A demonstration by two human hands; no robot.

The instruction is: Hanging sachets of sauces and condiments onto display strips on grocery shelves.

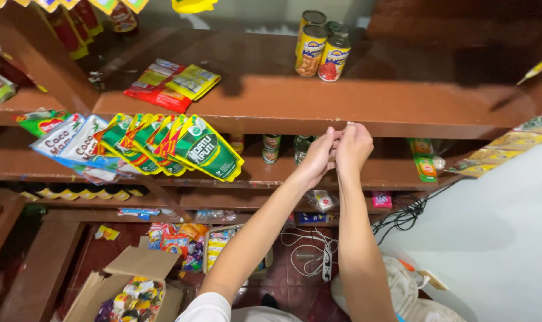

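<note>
1. The left hand (317, 156) and the right hand (353, 146) are reaching up together to the front edge of a brown wooden shelf (366, 110).
2. The two hands are touching each other, with their fingertips pinched right at the shelf edge.
3. Something tiny may be sitting between the fingers, but it is too small to tell what it is.
4. Three food cans (321, 50) are standing on top of the shelf, well above the hands.
5. Green pouches (181, 146) are hanging in a row from the same shelf edge, off to the left of the hands.
6. Flat red and yellow packets (172, 83) are lying on the shelf above the pouches.
7. A cardboard box (127, 286) full of wrapped sweets is sitting on the floor below.
8. A white power strip (326, 265) is lying on the floor under the arms.
</note>
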